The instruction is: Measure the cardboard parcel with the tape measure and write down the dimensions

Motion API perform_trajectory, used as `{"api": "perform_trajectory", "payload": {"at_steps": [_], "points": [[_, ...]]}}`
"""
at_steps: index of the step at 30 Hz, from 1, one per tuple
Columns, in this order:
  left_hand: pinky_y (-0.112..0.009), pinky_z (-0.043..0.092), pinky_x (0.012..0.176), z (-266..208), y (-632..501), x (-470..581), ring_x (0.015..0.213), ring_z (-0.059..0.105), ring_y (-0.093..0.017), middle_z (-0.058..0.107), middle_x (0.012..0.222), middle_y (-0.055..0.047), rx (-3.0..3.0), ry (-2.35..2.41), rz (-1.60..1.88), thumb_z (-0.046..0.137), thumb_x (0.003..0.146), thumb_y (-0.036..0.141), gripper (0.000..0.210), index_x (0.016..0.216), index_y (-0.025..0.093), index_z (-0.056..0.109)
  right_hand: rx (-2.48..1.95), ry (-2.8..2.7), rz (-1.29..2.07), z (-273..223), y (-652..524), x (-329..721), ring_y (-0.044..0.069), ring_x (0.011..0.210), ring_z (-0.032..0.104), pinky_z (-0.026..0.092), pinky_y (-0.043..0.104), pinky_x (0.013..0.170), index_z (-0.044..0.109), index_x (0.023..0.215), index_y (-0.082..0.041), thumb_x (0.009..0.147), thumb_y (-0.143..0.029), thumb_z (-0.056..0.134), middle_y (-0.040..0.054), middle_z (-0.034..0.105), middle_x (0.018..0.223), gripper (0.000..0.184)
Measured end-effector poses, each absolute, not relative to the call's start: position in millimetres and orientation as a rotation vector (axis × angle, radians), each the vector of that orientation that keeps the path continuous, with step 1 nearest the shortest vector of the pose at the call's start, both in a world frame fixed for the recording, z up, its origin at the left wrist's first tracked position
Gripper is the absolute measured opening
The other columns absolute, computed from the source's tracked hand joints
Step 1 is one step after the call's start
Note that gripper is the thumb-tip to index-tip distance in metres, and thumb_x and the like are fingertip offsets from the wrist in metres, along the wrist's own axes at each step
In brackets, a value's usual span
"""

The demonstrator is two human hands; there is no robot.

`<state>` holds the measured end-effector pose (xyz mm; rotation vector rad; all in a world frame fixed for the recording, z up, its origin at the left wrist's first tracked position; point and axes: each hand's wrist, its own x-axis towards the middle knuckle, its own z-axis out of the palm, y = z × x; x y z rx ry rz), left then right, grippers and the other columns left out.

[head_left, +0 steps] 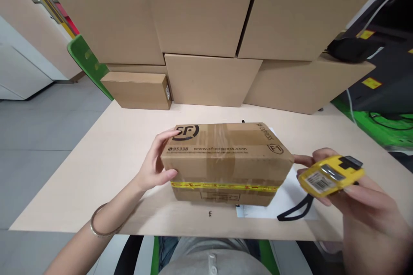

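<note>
A brown SF Express cardboard box (226,169) is tilted above the table, with clear tape over its top and a yellow tape band along its lower side. My left hand (159,163) grips the box's left end, fingers at the top edge and thumb on the front. In my right hand (351,187) is a yellow tape measure (331,176) with a barcode label and a black wrist strap (297,210). That hand's extended index finger touches the box's right end. Partly hidden behind the box, a white paper sheet (287,200) lies on the table.
Large cardboard boxes (209,79) are stacked along the back of the pale table (93,159). A smaller carton (138,92) stands at the back left beside a green chair back (85,64). Dark equipment (387,64) with cables is at the right. A small dark mark (210,213) shows near the front edge.
</note>
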<state>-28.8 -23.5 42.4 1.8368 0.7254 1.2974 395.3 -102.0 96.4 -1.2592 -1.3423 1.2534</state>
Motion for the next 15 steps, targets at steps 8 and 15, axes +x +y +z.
{"api": "perform_trajectory", "payload": {"at_steps": [8,15], "points": [[-0.058,0.039,0.124,-10,-17,-22,0.153,0.039,-0.039,0.041,0.161,-0.016,2.072,0.496,1.415,0.088,0.073,0.047,0.098,0.158,0.030,0.041,-1.228,-1.818,0.738,151,-72,347,0.021,0.073,0.070,0.054,0.029,0.056,0.066,0.112,-0.041,0.087,-0.046,0.081,0.0010,0.072,0.097,0.030],[-0.054,0.041,0.125,-40,-21,-37,0.154,0.042,-0.036,0.037,0.169,-0.012,1.982,0.522,1.356,0.096,0.067,0.048,0.133,0.168,0.038,0.010,-0.939,-2.487,0.821,169,-22,236,0.019,0.087,0.072,0.054,0.030,0.074,0.056,0.139,-0.031,0.102,-0.040,0.061,0.0019,0.077,0.114,0.038]]}}
